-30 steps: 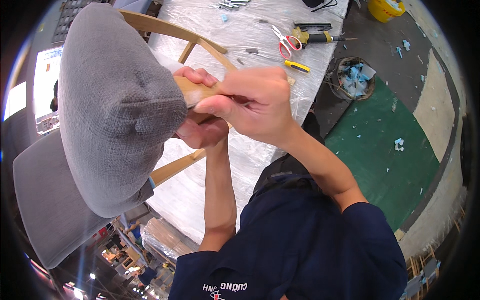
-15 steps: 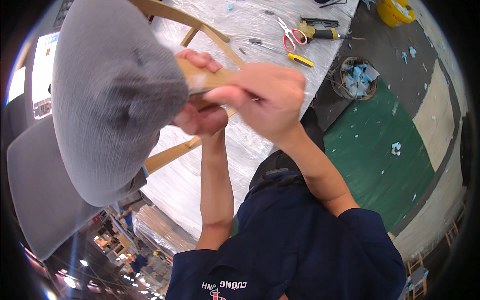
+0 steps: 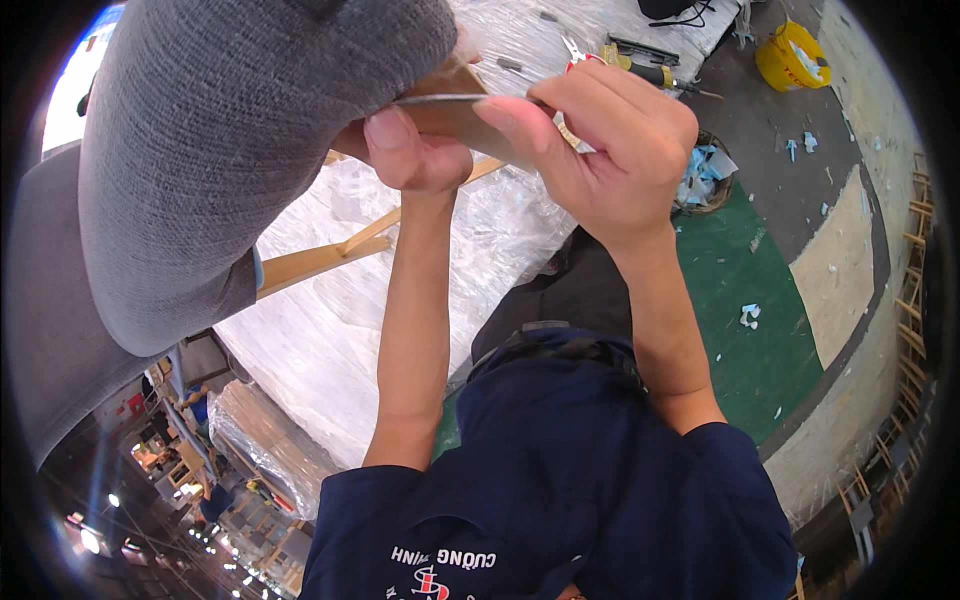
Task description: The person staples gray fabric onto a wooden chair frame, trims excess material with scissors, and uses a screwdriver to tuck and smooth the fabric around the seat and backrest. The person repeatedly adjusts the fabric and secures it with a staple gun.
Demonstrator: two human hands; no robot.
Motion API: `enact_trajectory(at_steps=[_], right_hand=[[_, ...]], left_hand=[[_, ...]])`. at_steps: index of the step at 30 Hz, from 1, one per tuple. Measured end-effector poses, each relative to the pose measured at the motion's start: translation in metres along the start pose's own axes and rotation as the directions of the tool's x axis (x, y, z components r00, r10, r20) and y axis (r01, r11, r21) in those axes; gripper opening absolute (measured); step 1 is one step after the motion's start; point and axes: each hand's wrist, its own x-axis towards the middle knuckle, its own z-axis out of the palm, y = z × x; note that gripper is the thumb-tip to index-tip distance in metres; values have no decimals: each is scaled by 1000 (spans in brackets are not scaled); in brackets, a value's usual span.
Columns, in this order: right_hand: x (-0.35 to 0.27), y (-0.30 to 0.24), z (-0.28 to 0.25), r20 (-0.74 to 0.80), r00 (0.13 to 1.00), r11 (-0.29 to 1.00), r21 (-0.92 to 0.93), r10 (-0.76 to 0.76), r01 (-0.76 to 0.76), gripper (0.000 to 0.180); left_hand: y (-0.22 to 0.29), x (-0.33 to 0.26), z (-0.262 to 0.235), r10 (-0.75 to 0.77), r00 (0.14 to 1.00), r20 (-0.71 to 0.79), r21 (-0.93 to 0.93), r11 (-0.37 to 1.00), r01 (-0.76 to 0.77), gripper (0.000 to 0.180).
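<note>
A grey upholstered chair part (image 3: 230, 170) fills the upper left, tilted close to me. Below its rounded edge a wooden rail (image 3: 460, 120) sticks out. My left hand (image 3: 418, 155) is closed around this rail, thumb in front beside the fabric edge, other fingers hidden behind. In my right hand (image 3: 620, 150), a thin metal tool (image 3: 440, 98) is pinched; its straight shaft points left, its tip reaching the seam between fabric and wood. The fist hides the tool's handle, so its exact kind cannot be told.
The plastic-covered table (image 3: 310, 240) lies beneath, with wooden legs (image 3: 310, 270) over it. Scissors (image 3: 572, 50) and a yellow-green power tool (image 3: 655, 75) lie beyond my right hand. A yellow bucket (image 3: 790, 60), blue scraps (image 3: 705, 175) in a basket and a green mat (image 3: 740, 300) are at right.
The upholstered part has come nearer and tilted, showing more fabric. My right hand has moved right and up, and the tool's metal shaft now shows. My left hand still grips the wood.
</note>
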Motion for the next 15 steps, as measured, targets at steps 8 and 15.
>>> enact_trajectory(at_steps=[8,15], right_hand=[[9,-16,-11,111,989,994,46,97,-102,26],[-2,-23,9,4,982,969,158,189,-187,31]], left_hand=[[12,0,8,-32,996,-79,152,987,44,67],[10,-3,9,-119,984,-131,48,991,126,45]])
